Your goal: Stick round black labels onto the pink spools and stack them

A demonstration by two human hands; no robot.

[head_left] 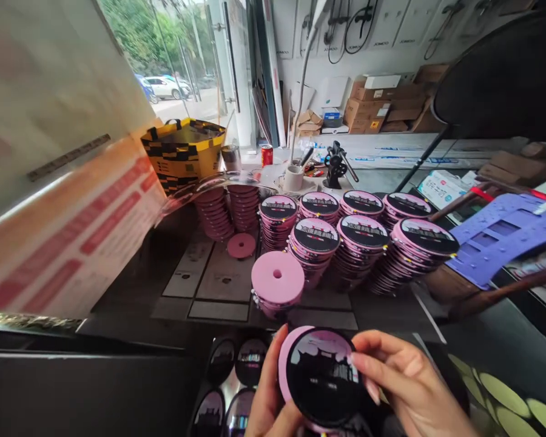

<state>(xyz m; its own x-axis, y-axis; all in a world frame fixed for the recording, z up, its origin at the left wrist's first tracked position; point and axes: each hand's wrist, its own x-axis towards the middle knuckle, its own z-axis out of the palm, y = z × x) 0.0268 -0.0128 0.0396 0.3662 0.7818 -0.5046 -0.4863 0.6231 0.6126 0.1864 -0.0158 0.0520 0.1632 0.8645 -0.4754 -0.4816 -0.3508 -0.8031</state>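
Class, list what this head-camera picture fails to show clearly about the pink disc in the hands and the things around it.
Head view:
1. Lettering on the black label of the pink disc: blurred.
2. The disc's lower rim: covered by the left hand and right hand.
3. The sticker sheet: partly behind the left hand, cut off by the bottom edge.
4. Print on the labelled stacks: too small.

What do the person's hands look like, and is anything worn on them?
Both the left hand and right hand are bare: no gloves, rings or watch show, and no sleeves reach into view. The fingernails are longish and rounded.
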